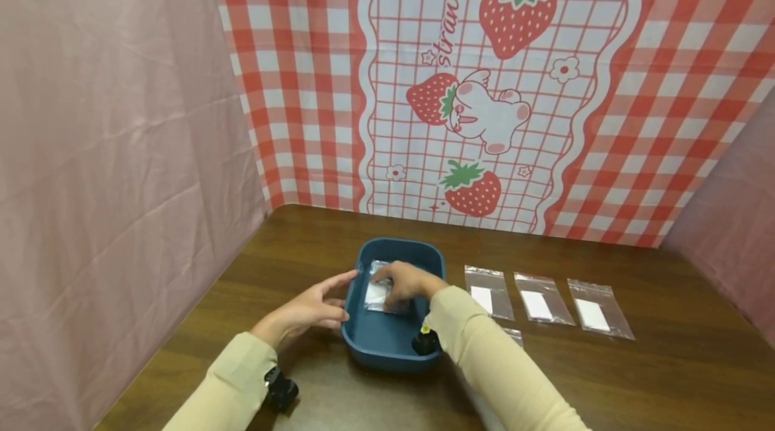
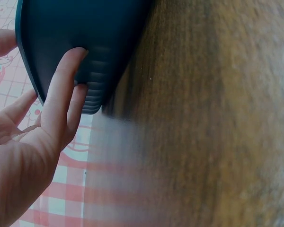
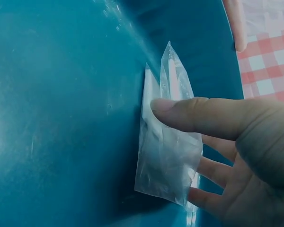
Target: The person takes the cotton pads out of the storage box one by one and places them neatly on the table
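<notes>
A blue rectangular plastic bin (image 1: 380, 335) stands on the table. Inside it, my right hand (image 1: 407, 281) holds small clear zip bags (image 1: 376, 294) with white pieces in them. The right wrist view shows the thumb over the front of the clear bags (image 3: 173, 151), the other fingers behind and along their edge. How many bags are in that grasp is unclear. My left hand (image 1: 311, 310) is at the bin's left side. In the left wrist view the fairly straight fingers (image 2: 61, 90) touch the bin's outer wall (image 2: 99, 28).
Right of the bin lie three clear zip bags (image 1: 536, 306) in a row, each with a white rectangle inside. Part of another bag (image 1: 513, 335) shows beside the right sleeve. A red-and-white strawberry cloth (image 1: 315, 81) hangs behind the brown wooden table (image 1: 290, 236).
</notes>
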{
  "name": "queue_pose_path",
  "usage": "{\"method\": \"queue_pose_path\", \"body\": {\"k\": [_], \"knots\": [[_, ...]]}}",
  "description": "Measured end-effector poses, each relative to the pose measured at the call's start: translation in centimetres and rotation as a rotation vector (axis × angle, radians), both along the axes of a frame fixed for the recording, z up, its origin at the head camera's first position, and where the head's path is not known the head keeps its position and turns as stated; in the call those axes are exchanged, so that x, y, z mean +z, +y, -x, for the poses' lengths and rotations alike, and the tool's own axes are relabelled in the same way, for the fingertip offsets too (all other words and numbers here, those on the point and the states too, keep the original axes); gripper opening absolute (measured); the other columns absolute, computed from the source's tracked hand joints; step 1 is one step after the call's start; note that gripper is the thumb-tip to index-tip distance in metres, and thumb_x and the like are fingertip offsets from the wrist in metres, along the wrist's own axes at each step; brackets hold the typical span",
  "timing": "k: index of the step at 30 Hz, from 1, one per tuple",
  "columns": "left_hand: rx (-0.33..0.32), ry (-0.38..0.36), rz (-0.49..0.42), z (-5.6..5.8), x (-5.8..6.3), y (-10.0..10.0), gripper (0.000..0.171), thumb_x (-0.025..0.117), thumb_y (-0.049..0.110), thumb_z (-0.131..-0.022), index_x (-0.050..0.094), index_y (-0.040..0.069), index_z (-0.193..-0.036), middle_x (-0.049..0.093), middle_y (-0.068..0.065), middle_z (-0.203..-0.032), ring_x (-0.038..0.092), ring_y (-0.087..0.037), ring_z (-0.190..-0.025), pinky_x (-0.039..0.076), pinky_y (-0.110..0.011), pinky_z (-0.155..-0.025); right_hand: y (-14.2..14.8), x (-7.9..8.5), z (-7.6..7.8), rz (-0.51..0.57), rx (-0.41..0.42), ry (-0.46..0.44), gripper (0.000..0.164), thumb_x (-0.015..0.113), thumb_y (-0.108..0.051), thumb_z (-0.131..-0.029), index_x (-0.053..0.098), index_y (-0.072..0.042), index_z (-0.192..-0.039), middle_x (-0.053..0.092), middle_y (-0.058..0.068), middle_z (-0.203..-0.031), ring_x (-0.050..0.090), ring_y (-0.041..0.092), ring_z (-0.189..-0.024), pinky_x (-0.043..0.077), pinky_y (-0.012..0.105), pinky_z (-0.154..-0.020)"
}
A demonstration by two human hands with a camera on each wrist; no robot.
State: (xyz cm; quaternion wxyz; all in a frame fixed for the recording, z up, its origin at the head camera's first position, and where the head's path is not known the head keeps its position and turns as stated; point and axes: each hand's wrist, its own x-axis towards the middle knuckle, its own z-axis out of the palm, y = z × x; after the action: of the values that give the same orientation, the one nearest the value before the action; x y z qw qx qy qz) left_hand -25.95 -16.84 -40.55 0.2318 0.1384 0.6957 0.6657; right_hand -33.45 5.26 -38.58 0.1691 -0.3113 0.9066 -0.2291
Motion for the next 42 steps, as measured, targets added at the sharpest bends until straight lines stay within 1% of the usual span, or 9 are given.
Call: {"method": "queue_pose_path", "body": {"k": [3, 9, 13, 17, 20, 25, 29, 34, 42], "knots": [[-0.003, -0.005, -0.001, 0.0, 0.0, 0.0, 0.077, 0.061, -0.005, -0.082, 0.024, 0.011, -0.148, 0.03, -0.027, -0.142, 0.046, -0.039, -0.118, 0.051, -0.043, -0.081, 0.0, 0.0, 0.0, 0.029, 0.01, 0.03, 0.055, 0.082, -0.002, -0.064, 0.064, -0.004, -0.116, 0.063, 0.009, -0.113, 0.056, 0.022, -0.099, 0.047, 0.033, -0.083], [-0.011, 0.003, -0.008, 0.0, 0.0, 0.0, 0.077, 0.061, -0.005, -0.081, 0.023, 0.009, -0.148, 0.031, -0.029, -0.14, 0.048, -0.039, -0.116, 0.051, -0.042, -0.081, 0.1, 0.4, 0.0, 0.077, -0.089, -0.016, 0.042, 0.077, 0.001, -0.069, 0.069, -0.006, -0.109, 0.065, 0.008, -0.109, 0.058, 0.027, -0.103, 0.05, 0.036, -0.083], [-0.005, 0.005, -0.009, 0.0, 0.1, 0.1, 0.078, 0.062, -0.005, -0.081, 0.023, 0.008, -0.148, 0.033, -0.029, -0.139, 0.05, -0.037, -0.114, 0.051, -0.042, -0.08, 0.1, 0.8, 0.0, 0.116, -0.148, -0.025, 0.032, 0.074, 0.003, -0.07, 0.072, -0.008, -0.1, 0.067, 0.006, -0.104, 0.06, 0.023, -0.098, 0.051, 0.033, -0.077], [-0.005, 0.006, -0.004, 0.1, 0.1, 0.2, 0.078, 0.062, -0.005, -0.081, 0.022, 0.008, -0.148, 0.031, -0.029, -0.14, 0.048, -0.038, -0.116, 0.051, -0.042, -0.081, 0.1, 1.2, -0.2, 0.173, -0.17, -0.006, 0.026, 0.074, 0.004, -0.07, 0.073, -0.006, -0.093, 0.068, 0.007, -0.099, 0.062, 0.019, -0.086, 0.052, 0.029, -0.07], [0.001, 0.006, 0.009, 0.1, 0.1, 0.2, 0.078, 0.062, -0.004, -0.081, 0.023, 0.009, -0.148, 0.03, -0.028, -0.142, 0.047, -0.039, -0.117, 0.051, -0.043, -0.081, 0.0, 1.7, -0.4, 0.209, -0.182, 0.001, 0.024, 0.075, 0.005, -0.07, 0.073, -0.005, -0.092, 0.068, 0.008, -0.097, 0.062, 0.018, -0.082, 0.052, 0.028, -0.068], [0.003, 0.003, -0.002, 0.0, 0.0, 0.1, 0.078, 0.062, -0.004, -0.081, 0.024, 0.01, -0.148, 0.03, -0.028, -0.141, 0.047, -0.04, -0.117, 0.05, -0.043, -0.082, 0.1, 2.7, -0.8, 0.245, -0.19, 0.011, 0.023, 0.073, 0.005, -0.072, 0.073, -0.005, -0.093, 0.068, 0.008, -0.098, 0.062, 0.024, -0.094, 0.052, 0.031, -0.072], [-0.016, 0.002, -0.028, 0.0, 0.0, 0.1, 0.079, 0.061, -0.005, -0.081, 0.022, 0.008, -0.148, 0.029, -0.031, -0.14, 0.046, -0.042, -0.117, 0.05, -0.044, -0.082, 0.4, 3.6, -1.3, 0.263, -0.196, 0.023, 0.023, 0.073, 0.003, -0.074, 0.073, -0.007, -0.095, 0.067, 0.008, -0.101, 0.06, 0.028, -0.102, 0.052, 0.033, -0.075], [-0.028, 0.001, -0.035, 0.0, 0.1, 0.2, 0.079, 0.061, -0.005, -0.081, 0.021, 0.008, -0.148, 0.03, -0.031, -0.14, 0.046, -0.042, -0.117, 0.05, -0.044, -0.083, 0.8, 4.7, -2.1, 0.3, -0.179, 0.06, 0.025, 0.074, -0.001, -0.075, 0.073, -0.009, -0.1, 0.068, 0.005, -0.103, 0.059, 0.026, -0.105, 0.052, 0.034, -0.077], [-0.019, 0.006, -0.044, -0.1, -0.2, 0.2, 0.08, 0.06, -0.007, -0.079, 0.021, 0.007, -0.148, 0.03, -0.031, -0.14, 0.048, -0.04, -0.115, 0.05, -0.044, -0.081, 2.1, 6.1, -4.1, 0.317, -0.113, 0.184, 0.027, 0.074, -0.007, -0.077, 0.072, -0.012, -0.103, 0.068, 0.0, -0.102, 0.06, 0.02, -0.102, 0.051, 0.034, -0.081]]}}
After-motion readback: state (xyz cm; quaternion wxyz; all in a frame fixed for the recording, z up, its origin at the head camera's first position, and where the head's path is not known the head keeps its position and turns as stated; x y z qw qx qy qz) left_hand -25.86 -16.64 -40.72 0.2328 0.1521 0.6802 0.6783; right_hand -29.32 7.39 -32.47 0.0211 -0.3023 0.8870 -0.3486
